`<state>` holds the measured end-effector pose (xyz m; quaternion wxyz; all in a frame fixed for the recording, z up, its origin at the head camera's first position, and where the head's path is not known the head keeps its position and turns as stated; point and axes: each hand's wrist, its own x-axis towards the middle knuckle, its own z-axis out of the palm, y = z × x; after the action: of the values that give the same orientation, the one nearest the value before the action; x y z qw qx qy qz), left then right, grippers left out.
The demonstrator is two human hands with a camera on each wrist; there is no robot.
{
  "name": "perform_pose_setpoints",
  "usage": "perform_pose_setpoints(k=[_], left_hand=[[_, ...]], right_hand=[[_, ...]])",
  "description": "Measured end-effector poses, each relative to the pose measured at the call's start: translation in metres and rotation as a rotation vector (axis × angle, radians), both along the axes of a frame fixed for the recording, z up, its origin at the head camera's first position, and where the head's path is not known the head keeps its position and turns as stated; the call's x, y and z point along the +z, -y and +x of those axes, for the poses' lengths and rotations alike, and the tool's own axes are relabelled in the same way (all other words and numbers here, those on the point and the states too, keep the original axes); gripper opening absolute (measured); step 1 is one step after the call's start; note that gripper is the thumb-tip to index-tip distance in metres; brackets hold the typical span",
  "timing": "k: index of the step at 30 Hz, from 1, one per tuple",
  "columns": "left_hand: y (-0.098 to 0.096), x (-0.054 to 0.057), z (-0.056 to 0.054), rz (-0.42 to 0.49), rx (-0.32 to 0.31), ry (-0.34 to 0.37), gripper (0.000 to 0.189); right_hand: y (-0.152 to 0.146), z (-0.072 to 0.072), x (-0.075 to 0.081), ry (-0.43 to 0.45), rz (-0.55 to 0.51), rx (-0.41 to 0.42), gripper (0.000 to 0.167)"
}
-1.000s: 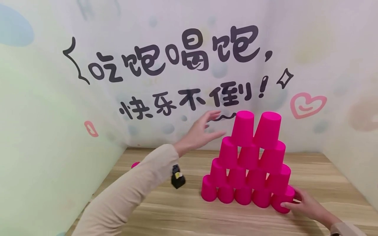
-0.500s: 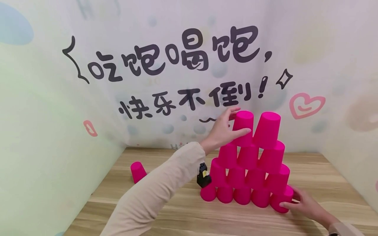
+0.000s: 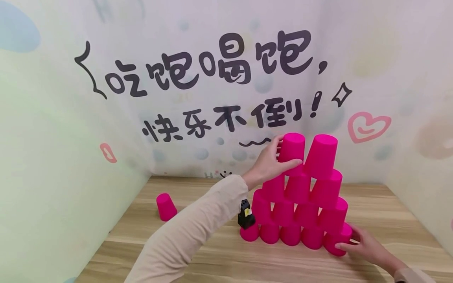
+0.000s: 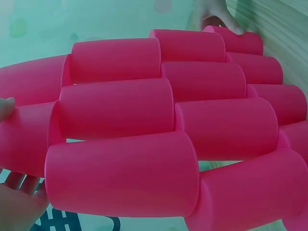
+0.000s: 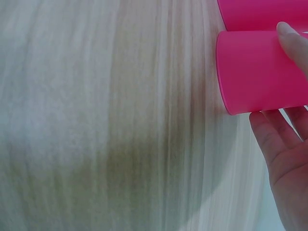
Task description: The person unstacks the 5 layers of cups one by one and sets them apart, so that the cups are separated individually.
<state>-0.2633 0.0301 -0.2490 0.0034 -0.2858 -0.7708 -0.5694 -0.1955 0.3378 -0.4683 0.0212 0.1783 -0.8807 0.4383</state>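
Note:
Upside-down pink cups are stacked in a stepped wall, with two cups on its top row. My left hand (image 3: pixel 270 162) grips the top left cup (image 3: pixel 293 147), thumb across the front and fingers behind. That cup rests on the row beneath, beside the other top cup (image 3: pixel 321 156). At the bottom right corner, my right hand (image 3: pixel 369 248) holds the end cup (image 3: pixel 337 240) of the base row. In the right wrist view the thumb (image 5: pixel 294 45) lies on one side of this cup and the fingers on the other.
A lone pink cup (image 3: pixel 165 207) stands upside down on the wooden table (image 3: pixel 209 247), left of the stack. Behind the table hangs a white backdrop (image 3: pixel 198 23) with black lettering. A black device (image 3: pixel 245 215) on my left wrist overlaps the stack's left edge in the head view.
My left hand has moved right from beside the stack and taken hold of the top left cup. The lone cup has come into fuller view. My right hand has stayed in place.

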Motion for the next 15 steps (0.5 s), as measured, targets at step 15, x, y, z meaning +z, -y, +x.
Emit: perform_pose_setpoints(k=[15], left_hand=[[0.012,0.01,-0.009,0.019,0.016,-0.106,0.063]], right_hand=[[0.0,0.001,0.004,0.035,0.017,0.002,0.056]])
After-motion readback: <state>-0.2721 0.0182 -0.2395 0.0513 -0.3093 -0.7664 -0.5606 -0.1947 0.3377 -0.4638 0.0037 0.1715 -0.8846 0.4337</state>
